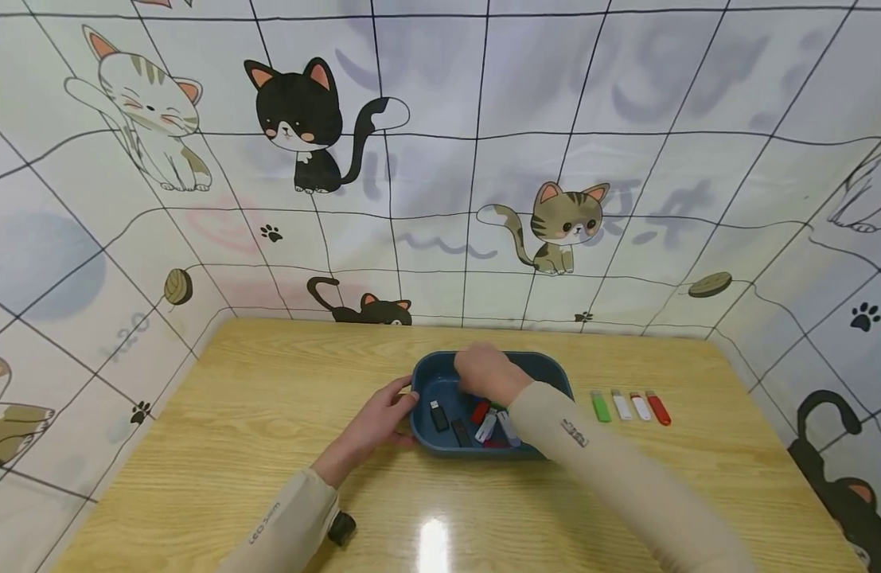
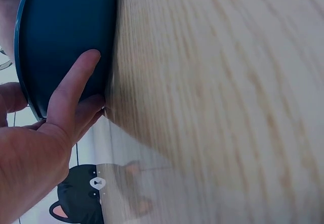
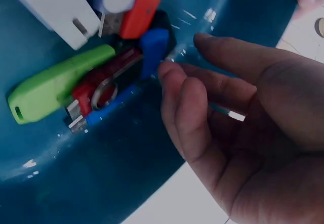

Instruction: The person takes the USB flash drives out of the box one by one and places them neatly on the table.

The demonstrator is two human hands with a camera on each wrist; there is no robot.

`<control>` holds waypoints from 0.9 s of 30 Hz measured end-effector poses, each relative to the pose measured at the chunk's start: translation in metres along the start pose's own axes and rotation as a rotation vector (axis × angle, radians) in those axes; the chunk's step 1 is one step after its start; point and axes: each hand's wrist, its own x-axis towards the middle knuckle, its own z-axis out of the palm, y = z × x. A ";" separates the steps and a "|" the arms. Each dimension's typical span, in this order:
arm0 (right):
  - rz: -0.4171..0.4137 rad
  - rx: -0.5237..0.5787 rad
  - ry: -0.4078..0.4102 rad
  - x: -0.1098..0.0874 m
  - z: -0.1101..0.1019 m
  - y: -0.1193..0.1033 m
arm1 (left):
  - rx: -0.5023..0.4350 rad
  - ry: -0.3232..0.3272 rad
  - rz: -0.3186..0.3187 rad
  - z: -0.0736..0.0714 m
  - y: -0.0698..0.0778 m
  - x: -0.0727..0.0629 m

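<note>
Head view: the left hand (image 1: 376, 414) is gripping the blue tub (image 1: 476, 453) at its left end, the thumb lying at the rim and fingers bearing on the outer wall. The right hand (image 1: 490, 372) is hovering within the tub, fingers curving loosely; thumb and fingertips are standing apart, holding nothing visible. Several memory sticks (image 1: 438, 418) are lying in the tub. Nearest the fingertips, a blue stick (image 3: 154, 47) is lying against a ringed red stick (image 3: 93, 85), a green stick (image 3: 55, 85) sitting just beside. Finding: a pinch here could drag a neighbour, because they are crowding together. Four spaced sticks (image 1: 621, 405) are lying on the table (image 1: 304, 366), right of the tub. The right sleeve (image 1: 612, 477) is crossing the tub's near right corner; lifting out low could snag the rim and shift the tub.
</note>
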 end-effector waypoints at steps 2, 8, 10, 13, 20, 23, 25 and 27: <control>0.011 -0.009 0.002 0.001 0.004 -0.001 | -0.003 -0.003 -0.002 0.000 0.000 0.000; 0.018 0.008 0.008 0.002 0.010 0.000 | -0.007 -0.013 0.001 0.000 0.000 0.000; 0.000 0.041 -0.009 0.002 0.011 0.000 | -0.005 -0.014 0.002 0.000 0.000 0.000; -0.044 0.082 -0.044 0.003 0.011 0.001 | -0.005 -0.016 0.002 0.000 0.001 0.000; -0.132 0.119 -0.136 0.004 0.012 0.002 | -0.002 -0.011 0.005 0.000 0.002 -0.001; -0.180 0.104 -0.158 0.005 0.012 -0.001 | -0.004 -0.013 0.006 -0.001 0.002 -0.001; -0.199 0.084 -0.165 0.006 0.013 -0.002 | -0.003 -0.013 0.005 -0.001 0.001 -0.002; -0.214 0.063 -0.158 0.006 0.013 -0.003 | -0.005 -0.017 0.003 -0.001 0.001 -0.002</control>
